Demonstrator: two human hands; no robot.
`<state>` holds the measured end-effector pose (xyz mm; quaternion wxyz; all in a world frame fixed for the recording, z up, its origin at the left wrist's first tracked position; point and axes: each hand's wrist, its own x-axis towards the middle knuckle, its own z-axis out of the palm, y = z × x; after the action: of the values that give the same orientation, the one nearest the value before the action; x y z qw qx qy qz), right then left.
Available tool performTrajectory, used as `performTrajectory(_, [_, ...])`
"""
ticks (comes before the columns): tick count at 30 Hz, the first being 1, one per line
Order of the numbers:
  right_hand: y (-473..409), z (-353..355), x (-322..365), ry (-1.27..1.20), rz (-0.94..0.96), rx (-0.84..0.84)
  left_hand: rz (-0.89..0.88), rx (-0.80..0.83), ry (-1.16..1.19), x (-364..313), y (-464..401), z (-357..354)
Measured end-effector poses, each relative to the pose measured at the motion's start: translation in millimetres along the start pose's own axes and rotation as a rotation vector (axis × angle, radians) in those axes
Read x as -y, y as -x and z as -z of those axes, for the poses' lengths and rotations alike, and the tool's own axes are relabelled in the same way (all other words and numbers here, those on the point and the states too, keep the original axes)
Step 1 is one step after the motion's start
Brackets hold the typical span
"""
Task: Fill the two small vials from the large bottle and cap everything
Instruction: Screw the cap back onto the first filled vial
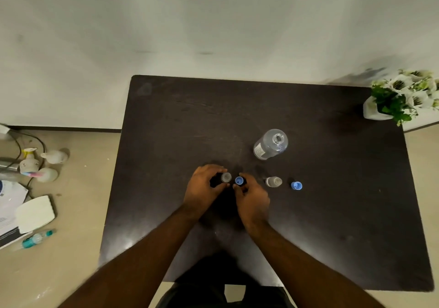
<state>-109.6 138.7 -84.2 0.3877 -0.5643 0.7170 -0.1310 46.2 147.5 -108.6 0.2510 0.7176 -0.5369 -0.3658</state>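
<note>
A dark brown rectangular wooden table (308, 224) fills most of the view, set on a beige floor (78, 260) against a pale wall (213, 22). At the table's far right corner stands a white pot of white flowers and green leaves (403, 96). On the floor to the left lie white papers (14, 212), pale rounded objects tangled with cables (40, 163), and a small clear bottle with teal ends (36, 237).

The large clear plastic bottle (270, 144) stands upright and uncapped on the table, its open mouth facing the camera, well beyond the hands and a little to the right.

The left hand (204, 189) curls around the first small clear vial (226, 177), thumb and fingers closed on its sides, the vial upright on the table with its mouth open. Just beside it, the right hand (253, 201) pinches a small blue plastic cap (239, 181) between fingertips, open side up, close to the vial's mouth but not on it.

To the right of the hands, the second small clear vial (273, 181) stands free on the table, uncapped. Near it, further right, a second blue cap (296, 185) rests on the tabletop, apart from the vial; whether either vial holds liquid cannot be told
</note>
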Motion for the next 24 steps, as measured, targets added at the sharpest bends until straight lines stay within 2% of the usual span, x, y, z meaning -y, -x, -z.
performTrajectory(8, [15.8, 16.4, -1.0, -0.037, 0.101, -0.052, 0.037, 0.056, 0.113, -10.9, 3.8, 9.1])
performTrajectory(16, [45.0, 92.2, 19.9, -0.327, 0.162, -0.057, -0.14, 0.001, 0.239, -67.8, 24.6, 36.2])
performTrajectory(21, [49.2, 170.7, 52.9, -0.377, 0.376, -0.169, -0.289, -0.048, 0.299, -137.8, 36.4, 54.0])
performTrajectory(24, [47.9, 222.0, 73.0, -0.407, 0.499, -0.163, -0.379, -0.076, 0.352, -183.6, 39.7, 62.7])
